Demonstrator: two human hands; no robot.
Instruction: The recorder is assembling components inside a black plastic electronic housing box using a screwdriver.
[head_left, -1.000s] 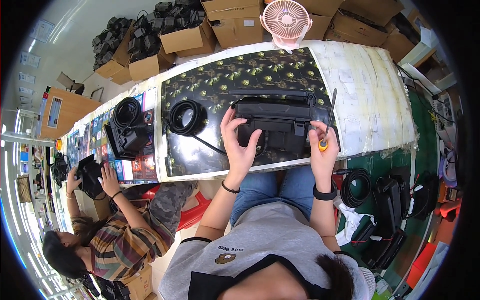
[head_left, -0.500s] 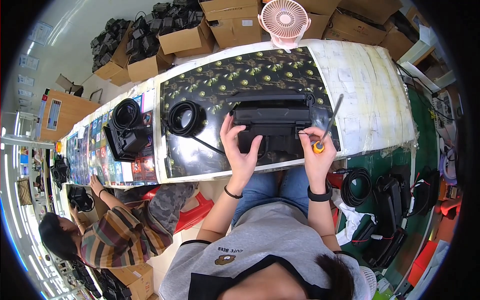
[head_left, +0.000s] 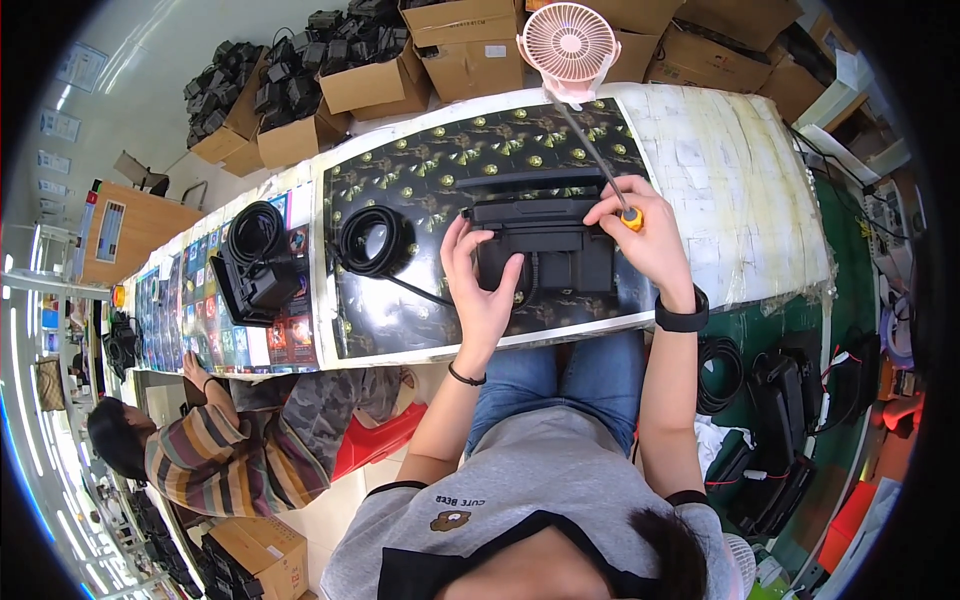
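A black box-shaped device (head_left: 560, 245) lies on the dark patterned mat (head_left: 410, 320) in front of me. It has a bar-like bracket (head_left: 530, 183) along its far side. My left hand (head_left: 480, 290) holds the device's left side, fingertips at its far left corner and thumb over the front. In my right hand (head_left: 650, 235) is a screwdriver with a yellow handle (head_left: 632, 220); its long shaft slants up and away to the left, toward the fan. The right fingertips are at the device's far right corner. A coiled black cable (head_left: 345, 240) lies left of the device.
A pink fan (head_left: 570, 45) stands at the table's far edge. Another black device with coiled cable (head_left: 255, 265) sits to the left. A co-worker (head_left: 230, 450) sits at the lower left. Cardboard boxes (head_left: 375, 85) line the back; black parts (head_left: 780, 390) lie on the right.
My right hand has moved up and away to the device's far right corner, and the screwdriver's shaft has swung from right-leaning to left-leaning. The device has tilted or turned slightly. The co-worker has shifted left.
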